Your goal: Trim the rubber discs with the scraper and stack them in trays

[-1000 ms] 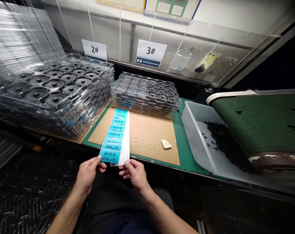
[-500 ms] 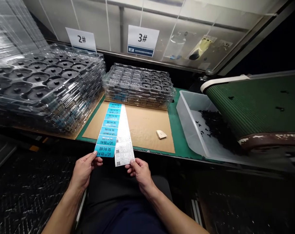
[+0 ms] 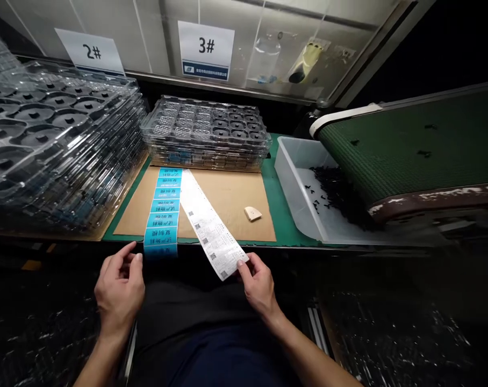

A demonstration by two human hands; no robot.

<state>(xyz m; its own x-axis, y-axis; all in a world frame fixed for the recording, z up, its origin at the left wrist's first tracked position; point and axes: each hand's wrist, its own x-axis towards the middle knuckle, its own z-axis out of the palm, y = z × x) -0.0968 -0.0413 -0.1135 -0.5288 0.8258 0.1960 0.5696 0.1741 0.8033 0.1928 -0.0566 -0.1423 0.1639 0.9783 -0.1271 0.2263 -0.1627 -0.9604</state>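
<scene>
At the green bench (image 3: pixel 283 217), the right hand (image 3: pixel 258 282) pinches a QR-coded label strip (image 3: pixel 212 228), best held flat, the empty left hand's (image 3: pixel 121 282) fingers loosely parted.

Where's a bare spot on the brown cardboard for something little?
Bare cardboard shows between the white strip, tan piece and smaller tray stack; a narrower patch lies left of the blue strip. Both strips crowd the space between.

Left grip (image 3: pixel 120 285) loose, right grip (image 3: pixel 260 285) pinched

Seems a factory, with a wide green ridged belt (image 3: pixel 413 142) over a cloudy plastic box (image 3: pixel 292 188) of small black bits (image 3: pixel 341 196).
</scene>
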